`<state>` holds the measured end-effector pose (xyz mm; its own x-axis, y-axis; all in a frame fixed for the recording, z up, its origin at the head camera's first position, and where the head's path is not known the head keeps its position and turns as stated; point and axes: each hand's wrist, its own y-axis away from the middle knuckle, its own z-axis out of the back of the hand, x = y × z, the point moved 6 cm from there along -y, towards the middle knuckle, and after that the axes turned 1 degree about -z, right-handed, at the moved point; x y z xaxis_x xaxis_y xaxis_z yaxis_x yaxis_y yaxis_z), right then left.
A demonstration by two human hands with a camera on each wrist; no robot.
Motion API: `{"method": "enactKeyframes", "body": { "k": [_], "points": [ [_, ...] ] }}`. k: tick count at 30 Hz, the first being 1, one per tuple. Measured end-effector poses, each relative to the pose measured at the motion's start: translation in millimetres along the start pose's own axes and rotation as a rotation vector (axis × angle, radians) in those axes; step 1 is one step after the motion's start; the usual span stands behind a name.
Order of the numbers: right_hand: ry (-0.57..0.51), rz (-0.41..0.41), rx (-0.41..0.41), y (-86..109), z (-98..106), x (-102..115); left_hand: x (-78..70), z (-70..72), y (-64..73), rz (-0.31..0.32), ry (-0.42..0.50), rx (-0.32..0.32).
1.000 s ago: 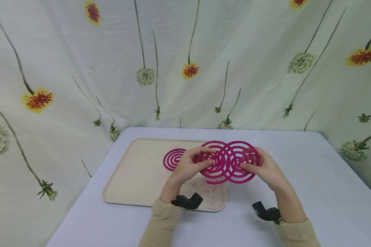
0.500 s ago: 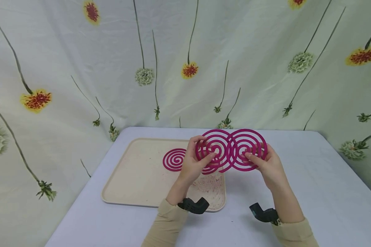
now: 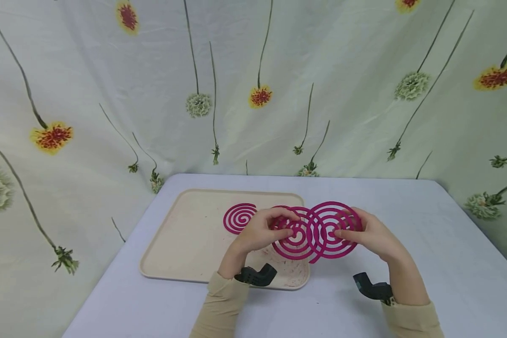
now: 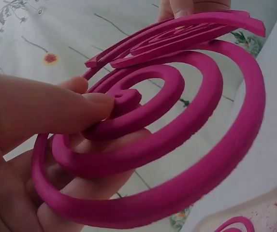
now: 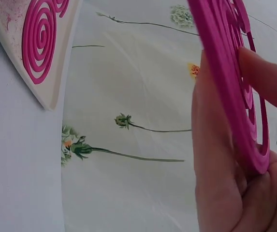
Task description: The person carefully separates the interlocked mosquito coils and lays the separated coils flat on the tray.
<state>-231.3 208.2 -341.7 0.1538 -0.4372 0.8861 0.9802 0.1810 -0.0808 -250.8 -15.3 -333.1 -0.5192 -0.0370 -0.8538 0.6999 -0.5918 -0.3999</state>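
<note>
Coils: two magenta spirals, left coil (image 3: 293, 233) and right coil (image 3: 334, 229), hanging interlocked and overlapping at mid-span, above the near right corner of the tray and the table beside it. Being held side by side, tilted toward the head camera, clear of every surface.

Left hand (image 3: 257, 232): pinching the left coil, thumb lying on the inner turn near the spiral's centre, fingers curling behind the outer rings. Showing in the left wrist view as a thumb (image 4: 51, 113) pressing the central tip against fingers underneath.

Right hand (image 3: 373, 237): pinching the right coil, thumb pointing toward its centre, fingers supporting from behind. Showing in the right wrist view as a thumb in front and a palm behind, clamping the coil edge-on (image 5: 230, 72).

Third coil (image 3: 239, 218): lying flat on the tray, just left of the left hand, apart from the held pair.

Tray (image 3: 181, 239): beige, shallow-rimmed, resting on the table, carrying pinkish dust near its right front corner.

Table (image 3: 426, 244): covered in pale lilac cloth, bearing the tray on its left half.

Backdrop (image 3: 342, 94): hanging behind and at both sides, cream fabric printed with long-stemmed flowers.

Sleeves (image 3: 221, 305): beige, with a black wrist-mounted camera (image 3: 255, 276) strapped at each cuff.
</note>
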Motion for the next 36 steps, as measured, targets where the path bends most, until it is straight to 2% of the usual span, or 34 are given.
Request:
{"method": "enactKeyframes", "body": {
  "k": [3, 8, 12, 18, 20, 22, 26, 28, 29, 32, 35, 36],
  "points": [
    [-0.005, 0.018, -0.024, 0.5, 2, 1, -8.4, 1.6, 0.0, 0.0, -0.009, -0.043],
    [-0.108, 0.03, -0.152, -2.2, 3, 3, -9.9, 9.3, -1.4, -0.013, 0.069, -0.213],
    [-0.276, 0.027, -0.242, -4.2, -1, 5, -2.6, 13.4, -2.2, -0.057, 0.155, -0.352],
    [-0.581, 0.034, -0.297, -3.2, -8, 12, -3.3, 15.3, -1.6, -0.12, 0.21, -0.537],
    [-0.642, 0.047, -0.307, -4.8, -10, 10, -3.5, 15.7, -1.3, -0.125, 0.221, -0.584],
    [-0.658, 0.061, -0.331, -8.2, -10, 3, -4.0, 16.6, -0.2, -0.135, 0.225, -0.625],
    [-0.699, 0.168, -0.375, -26.0, -4, -37, -4.2, 21.0, 2.2, -0.166, 0.252, -0.681],
    [-0.701, 0.184, -0.391, -30.2, -1, -47, -4.6, 23.1, 3.1, -0.177, 0.279, -0.692],
    [-0.735, 0.219, -0.382, -34.9, 1, -57, -4.6, 24.0, 3.3, -0.18, 0.292, -0.694],
    [-0.714, 0.208, -0.405, -29.7, 1, -46, -5.2, 24.8, 3.5, -0.187, 0.311, -0.696],
    [-0.682, 0.16, -0.438, -17.1, -1, -21, -6.1, 24.4, 3.5, -0.193, 0.305, -0.692],
    [-0.645, 0.113, -0.456, -11.5, -2, -10, -6.6, 24.0, 3.5, -0.196, 0.299, -0.684]
  ]
}}
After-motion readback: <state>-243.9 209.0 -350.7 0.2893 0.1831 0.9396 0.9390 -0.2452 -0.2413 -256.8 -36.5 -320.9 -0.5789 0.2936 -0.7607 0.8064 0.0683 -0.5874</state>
